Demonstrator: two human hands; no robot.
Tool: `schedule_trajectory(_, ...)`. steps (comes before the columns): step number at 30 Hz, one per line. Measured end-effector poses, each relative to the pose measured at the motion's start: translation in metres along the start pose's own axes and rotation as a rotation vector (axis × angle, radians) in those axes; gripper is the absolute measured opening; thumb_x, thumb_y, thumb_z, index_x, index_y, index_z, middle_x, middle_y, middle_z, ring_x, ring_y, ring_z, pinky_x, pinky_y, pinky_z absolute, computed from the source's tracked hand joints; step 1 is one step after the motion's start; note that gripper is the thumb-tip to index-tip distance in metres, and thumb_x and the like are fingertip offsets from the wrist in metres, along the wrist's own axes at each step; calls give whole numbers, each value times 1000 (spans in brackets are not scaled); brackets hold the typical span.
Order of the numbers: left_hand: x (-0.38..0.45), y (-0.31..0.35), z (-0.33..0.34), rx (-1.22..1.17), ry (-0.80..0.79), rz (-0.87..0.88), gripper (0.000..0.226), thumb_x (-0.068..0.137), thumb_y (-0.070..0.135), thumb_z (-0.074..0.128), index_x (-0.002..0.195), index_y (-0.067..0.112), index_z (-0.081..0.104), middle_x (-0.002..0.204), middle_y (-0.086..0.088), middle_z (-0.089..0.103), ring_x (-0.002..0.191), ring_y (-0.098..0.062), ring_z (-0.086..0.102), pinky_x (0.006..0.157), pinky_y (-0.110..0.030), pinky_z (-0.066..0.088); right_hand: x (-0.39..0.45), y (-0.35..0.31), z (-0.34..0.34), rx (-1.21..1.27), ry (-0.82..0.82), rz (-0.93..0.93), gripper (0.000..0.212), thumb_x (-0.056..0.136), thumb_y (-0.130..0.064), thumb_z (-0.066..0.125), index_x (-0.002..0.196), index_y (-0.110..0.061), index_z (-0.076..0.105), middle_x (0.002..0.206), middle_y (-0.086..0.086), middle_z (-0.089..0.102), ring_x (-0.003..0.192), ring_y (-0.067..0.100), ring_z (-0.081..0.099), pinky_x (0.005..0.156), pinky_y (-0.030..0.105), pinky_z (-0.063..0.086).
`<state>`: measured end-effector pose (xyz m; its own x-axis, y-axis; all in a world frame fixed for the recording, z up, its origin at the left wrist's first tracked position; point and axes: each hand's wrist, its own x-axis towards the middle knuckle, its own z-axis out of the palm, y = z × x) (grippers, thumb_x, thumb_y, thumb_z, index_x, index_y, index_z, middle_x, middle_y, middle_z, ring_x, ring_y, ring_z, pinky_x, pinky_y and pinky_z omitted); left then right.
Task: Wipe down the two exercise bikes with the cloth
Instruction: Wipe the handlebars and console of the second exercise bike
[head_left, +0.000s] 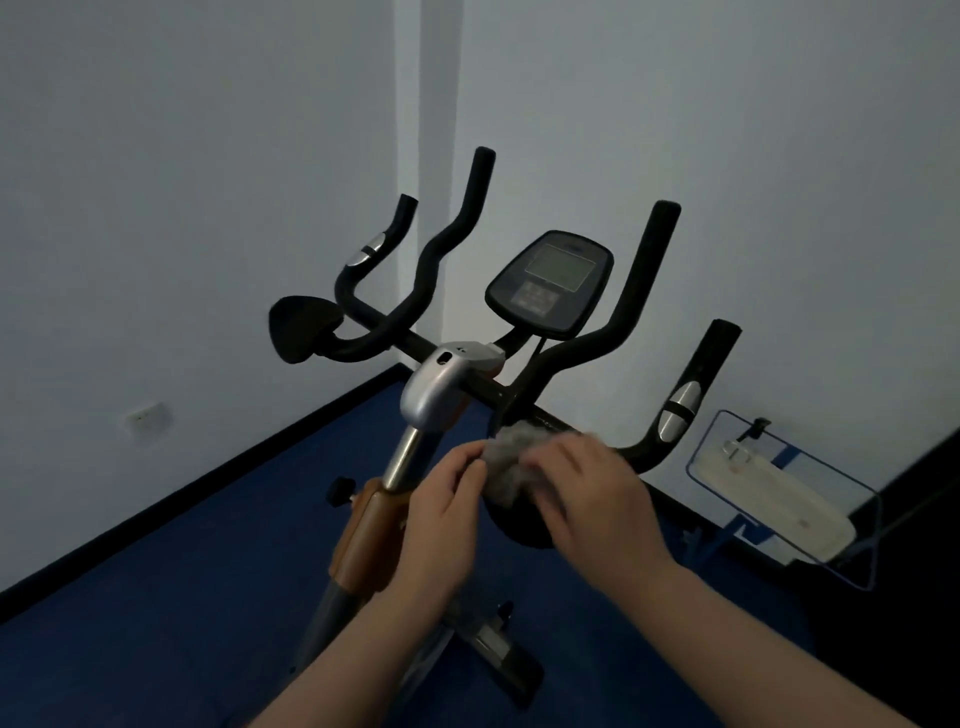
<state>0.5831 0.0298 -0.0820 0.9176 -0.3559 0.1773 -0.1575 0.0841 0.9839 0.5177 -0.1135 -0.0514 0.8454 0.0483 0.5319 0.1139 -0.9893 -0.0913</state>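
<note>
Dim room, pale walls (208, 156), blue floor (156, 597). Bike (447, 384) in the corner, console (550, 280) between black handlebars (639, 291). Both hands, left (441, 519) and right (597, 499), gripping a grey cloth (506, 457) against the right-hand bar's base.

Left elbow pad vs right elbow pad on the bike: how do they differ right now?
The left elbow pad is in full view with nothing on it; the right elbow pad is mostly hidden under the cloth and the right hand. No hand is at the left pad; both the right hand and the left hand grip the cloth over the right pad. Both pads are black and sit on the handlebar.
</note>
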Motion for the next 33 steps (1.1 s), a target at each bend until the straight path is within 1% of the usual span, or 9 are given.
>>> schedule_trajectory(3,5,-8,2,-66,22,30,27,96,23,42,103,22,68,100,6,72,96,-7,66,80,-15,51,12,-13,5,24,9,205,28,83,-14,63,111,-14,62,108,4,61,97,20,55,77,31,50)
schedule_trajectory(8,13,-13,2,-70,-44,24,26,99,23,40,100,18,65,94,-3,70,90,-14,68,75,-23,55,-15,-15,-6,31,-225,-9,19,81,-21,63,100,-23,60,95,-5,60,84,14,53,70,30,47)
schedule_trajectory(11,24,-8,4,1,-46,64,29,93,33,39,95,23,66,90,3,70,88,-10,65,76,-21,52,15,5,-15,153,-3,188,16,88,-25,54,104,-23,56,100,-6,54,89,9,47,73,21,42)
schedule_trajectory(13,29,-7,13,22,-14,57,31,93,35,38,91,16,63,86,-4,65,84,-20,62,76,-38,52,43,11,-9,191,14,328,14,92,-30,52,104,-24,55,102,-6,51,93,10,45,73,22,41)
schedule_trajectory(16,30,-8,29,98,60,60,32,97,36,35,90,11,54,82,-15,58,76,-34,54,73,-58,46,54,7,16,274,-248,410,21,99,-36,40,103,-22,55,100,-1,55,93,16,51,78,37,47)
schedule_trajectory(22,34,-20,33,347,105,222,29,100,39,25,86,25,45,64,6,51,53,-11,49,49,-37,43,15,15,21,300,-220,488,25,100,-44,26,104,-28,46,87,-6,58,76,14,56,63,36,47)
schedule_trajectory(25,38,-23,33,427,127,258,32,98,43,20,87,25,45,60,4,49,49,-15,47,46,-40,40,27,13,23,136,-286,498,29,101,-44,20,100,-23,40,76,-6,52,67,17,53,52,33,39)
schedule_trajectory(28,36,-25,38,426,178,273,31,99,38,22,88,22,46,63,2,49,54,-21,48,51,-47,42,39,12,21,134,-290,552,36,102,-42,19,99,-17,45,80,1,58,70,22,57,60,37,47)
schedule_trajectory(33,37,-29,37,415,195,315,24,99,36,24,86,29,43,64,3,49,54,-15,49,48,-42,43,-9,-8,14,136,-178,645,28,94,-52,15,96,-30,32,79,-11,47,64,8,48,47,29,31)
